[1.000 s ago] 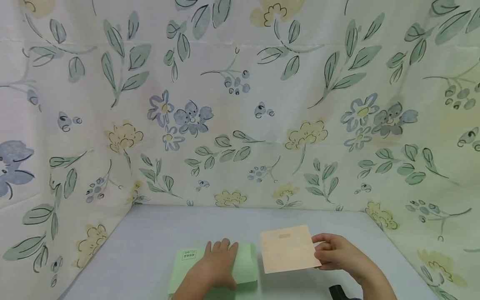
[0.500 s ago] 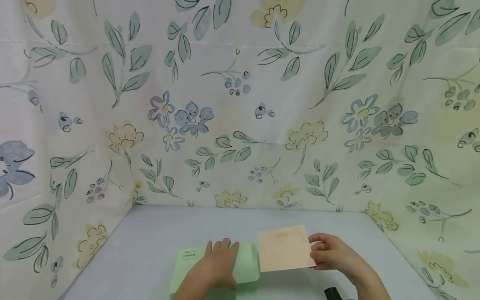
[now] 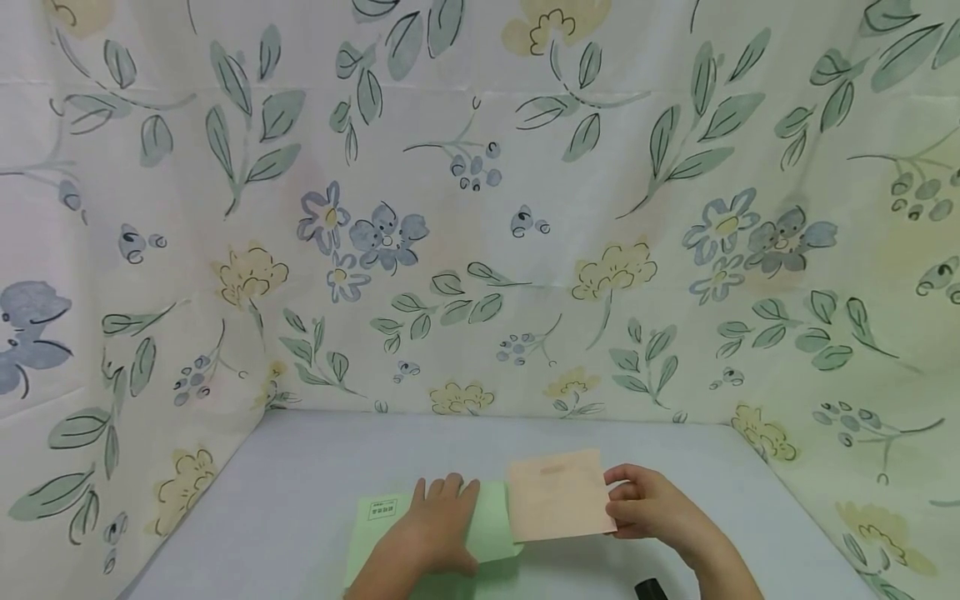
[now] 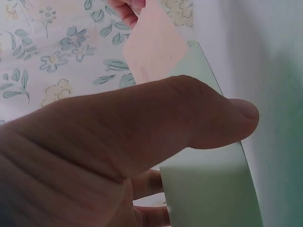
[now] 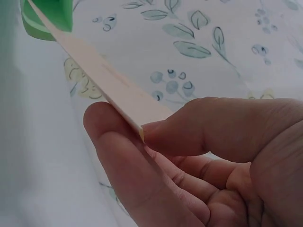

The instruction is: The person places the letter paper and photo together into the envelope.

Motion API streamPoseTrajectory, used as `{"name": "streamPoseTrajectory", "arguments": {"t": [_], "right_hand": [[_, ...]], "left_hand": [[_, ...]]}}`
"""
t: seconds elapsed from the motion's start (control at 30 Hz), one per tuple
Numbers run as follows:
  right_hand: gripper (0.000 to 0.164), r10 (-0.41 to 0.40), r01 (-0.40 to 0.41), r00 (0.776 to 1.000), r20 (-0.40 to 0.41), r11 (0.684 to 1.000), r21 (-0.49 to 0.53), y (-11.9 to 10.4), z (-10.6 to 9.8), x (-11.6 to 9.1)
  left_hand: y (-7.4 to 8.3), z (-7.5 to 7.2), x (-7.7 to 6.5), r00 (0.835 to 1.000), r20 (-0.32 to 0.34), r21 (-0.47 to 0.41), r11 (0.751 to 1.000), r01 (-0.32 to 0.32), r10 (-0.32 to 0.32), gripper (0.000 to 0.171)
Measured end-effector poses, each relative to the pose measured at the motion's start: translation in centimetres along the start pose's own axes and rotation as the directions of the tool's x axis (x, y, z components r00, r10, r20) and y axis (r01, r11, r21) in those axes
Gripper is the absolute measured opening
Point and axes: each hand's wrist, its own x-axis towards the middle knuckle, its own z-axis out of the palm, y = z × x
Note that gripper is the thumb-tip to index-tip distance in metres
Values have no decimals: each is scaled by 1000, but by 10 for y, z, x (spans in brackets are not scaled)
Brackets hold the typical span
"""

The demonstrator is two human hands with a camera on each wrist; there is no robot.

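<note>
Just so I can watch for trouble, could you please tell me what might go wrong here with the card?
The free end of the card is at the mouth of the envelope, so it might catch there. The right hand pinches the card at one end only, so it could bend or slip.

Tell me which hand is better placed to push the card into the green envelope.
Probably the right hand: it pinches the card by one edge, with the opposite edge at the envelope's open end. The left hand holds the envelope, so it seems better suited to steadying it.
</note>
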Motion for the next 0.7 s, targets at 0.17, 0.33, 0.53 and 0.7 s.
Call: {"name": "streamPoseTrajectory", "arguments": {"t": [0.17,0.33,0.53,0.7], "right_hand": [[47,-3,3,1000,-3,1000,-17,-1,3,1],[55,-2,3,999,36,1000,-19,0,4,1],[46,-4,5,995,100,1000,-5,1,4,3],[39,7,-8,989,146,1000,10,1,4,5]], "left_hand": [[0,-1,0,1000,-8,11,1000,-2,2,98],[0,-1,0,1000,-24,4,1000,5,-5,97],[-1,-1,0,999,-48,15,1000,2,-2,97],[-1,0,1,999,-33,13,1000,14,-13,98]]}}
